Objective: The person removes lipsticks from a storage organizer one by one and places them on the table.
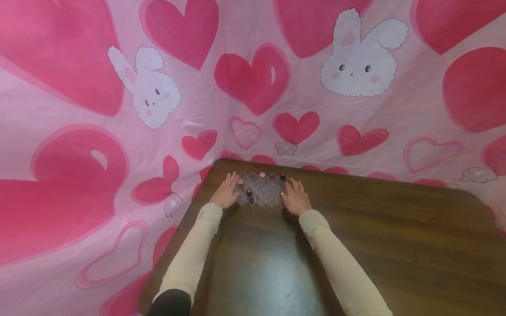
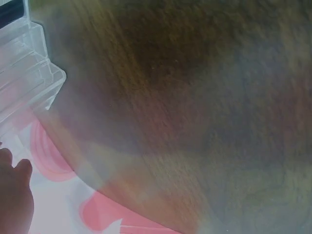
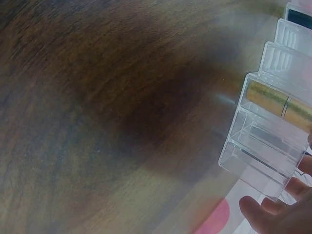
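A clear plastic lipstick organizer (image 1: 262,193) with zigzag, diamond-shaped compartments stands near the back left corner of the table. Several lipsticks sit in it: a black one (image 1: 249,193) at the front left, another black one (image 1: 282,176) at the back right, and pink-topped ones (image 1: 262,174) among them. At the organizer's left end is my left hand (image 1: 226,192), its fingers extended along that side. My right hand (image 1: 296,197) lies against the right end, fingers stretched forward. The right wrist view shows its fingertips (image 3: 253,212) beside the clear wall; a gold piece (image 3: 273,102) shows through the plastic.
The dark wooden table (image 1: 375,237) spreads toward me and to the right. Behind it and along its left side hangs a pink cloth (image 1: 245,26) printed with hearts and rabbits.
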A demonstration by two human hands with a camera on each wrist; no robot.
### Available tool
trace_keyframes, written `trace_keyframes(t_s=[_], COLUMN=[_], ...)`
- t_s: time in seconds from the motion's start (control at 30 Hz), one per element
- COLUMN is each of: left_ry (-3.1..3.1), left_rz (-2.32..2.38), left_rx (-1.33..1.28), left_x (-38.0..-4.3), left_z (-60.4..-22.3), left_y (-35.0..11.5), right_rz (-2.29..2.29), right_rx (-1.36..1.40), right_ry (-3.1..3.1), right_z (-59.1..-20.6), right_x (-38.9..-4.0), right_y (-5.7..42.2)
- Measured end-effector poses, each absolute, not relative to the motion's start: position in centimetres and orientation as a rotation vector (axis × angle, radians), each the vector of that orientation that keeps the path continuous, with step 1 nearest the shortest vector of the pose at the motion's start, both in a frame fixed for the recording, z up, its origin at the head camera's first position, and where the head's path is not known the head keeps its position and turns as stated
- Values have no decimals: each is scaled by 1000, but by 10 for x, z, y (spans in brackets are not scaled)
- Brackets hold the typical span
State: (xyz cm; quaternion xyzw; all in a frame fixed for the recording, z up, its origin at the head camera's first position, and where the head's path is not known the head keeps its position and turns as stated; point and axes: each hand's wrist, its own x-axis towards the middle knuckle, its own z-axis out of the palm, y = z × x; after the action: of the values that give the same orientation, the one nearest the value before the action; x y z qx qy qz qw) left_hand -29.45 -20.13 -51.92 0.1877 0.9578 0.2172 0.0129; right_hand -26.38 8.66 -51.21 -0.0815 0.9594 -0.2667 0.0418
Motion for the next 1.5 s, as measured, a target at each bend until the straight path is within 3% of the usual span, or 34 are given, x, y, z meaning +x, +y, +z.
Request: trace_keyframes(t_s=[0.23, 1.5], left_ry=[3017, 3018], left_rz=[471, 517], left_rx=[584, 564], left_x=[-298, -289], left_z=[-526, -526], left_y=[-200, -196], right_rz=[-789, -850], right_rx=[-243, -278], right_ry=[2937, 2904], right_z=[-512, -507], right_x=[-263, -255], right_y=[88, 104])
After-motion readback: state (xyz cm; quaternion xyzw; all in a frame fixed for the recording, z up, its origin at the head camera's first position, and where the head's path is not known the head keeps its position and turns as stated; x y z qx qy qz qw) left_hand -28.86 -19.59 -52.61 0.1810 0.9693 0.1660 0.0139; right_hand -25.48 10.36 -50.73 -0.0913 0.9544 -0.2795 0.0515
